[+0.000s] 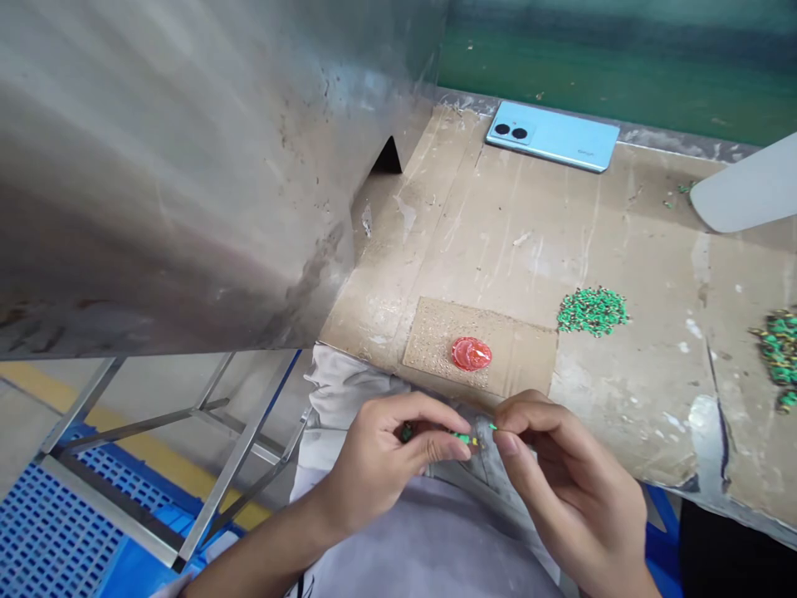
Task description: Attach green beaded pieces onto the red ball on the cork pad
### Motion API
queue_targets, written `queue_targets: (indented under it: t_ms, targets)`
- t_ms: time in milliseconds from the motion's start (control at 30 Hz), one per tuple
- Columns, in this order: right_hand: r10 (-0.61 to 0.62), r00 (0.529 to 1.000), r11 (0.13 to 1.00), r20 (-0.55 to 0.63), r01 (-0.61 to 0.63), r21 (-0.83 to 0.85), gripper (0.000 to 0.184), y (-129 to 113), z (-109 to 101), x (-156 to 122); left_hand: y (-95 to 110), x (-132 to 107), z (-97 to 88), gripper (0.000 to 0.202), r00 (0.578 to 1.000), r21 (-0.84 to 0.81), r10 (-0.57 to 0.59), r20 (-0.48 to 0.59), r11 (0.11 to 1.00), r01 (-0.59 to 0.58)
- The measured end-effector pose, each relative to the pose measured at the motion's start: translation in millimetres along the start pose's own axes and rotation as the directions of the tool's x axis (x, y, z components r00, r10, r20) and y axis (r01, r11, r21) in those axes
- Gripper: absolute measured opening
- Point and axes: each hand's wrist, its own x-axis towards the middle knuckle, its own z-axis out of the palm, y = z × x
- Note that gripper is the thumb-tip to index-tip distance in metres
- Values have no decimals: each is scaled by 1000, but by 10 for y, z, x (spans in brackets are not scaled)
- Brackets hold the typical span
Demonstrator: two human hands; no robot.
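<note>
My left hand (379, 448) pinches a small green part with a yellow tip (464, 438) between thumb and forefinger. More dark green bits show inside its curled fingers. Close by on the right, my right hand (576, 490) grips a tiny green piece (493, 427) at its fingertips. The two pieces are a short gap apart, over my lap. Just beyond the hands, a small red oval dish (471, 354) with a glossy surface rests on a cardboard sheet (529, 359). To its right lies a heap of small green pieces (593, 311).
A second heap, green and brass-coloured (778, 353), sits at the right edge. Farther back are a light-blue phone (560, 139) and a white cylindrical object (747, 187). A large metal housing (187, 166) fills the left, above a metal frame (240, 457) and blue perforated plastic (56, 515).
</note>
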Motion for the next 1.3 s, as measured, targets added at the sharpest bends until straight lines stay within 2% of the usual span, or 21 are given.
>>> queue_targets:
  t_ms: [100,233,333,467,633,767,933,1100,1300]
  targets:
    - [-7,1000,1000,8,7,28,12,-13,20,15,20,10,-13,6,990,106,141,-1,984,-140]
    - [-10,1000,998,15,9,62,14,-31,49,18,35,4,-11,11,993,200,116,-34,974,-107]
    - [-13,1000,998,-3,13,63,15,-42,62,20,41,-2,10,24,992,227,115,-54,969,-100]
    - [-39,999,998,0,39,47,15,-53,96,38,37,3,27,33,974,267,216,-71,945,-190]
    - [-45,999,998,-2,46,37,15,-44,181,40,25,14,22,24,948,273,305,-90,923,-271]
    - [-41,999,998,1,41,47,15,-43,209,23,30,-3,14,16,931,268,362,-55,903,-335]
    - [1,998,997,59,-6,78,12,-77,139,37,48,-18,12,15,932,310,358,-61,894,-323]
    - [56,989,990,138,-72,117,13,-117,54,77,54,12,0,10,918,290,396,2,878,-380]
    - [102,981,982,165,-125,139,13,-141,24,102,17,45,-26,8,891,283,451,55,848,-447]
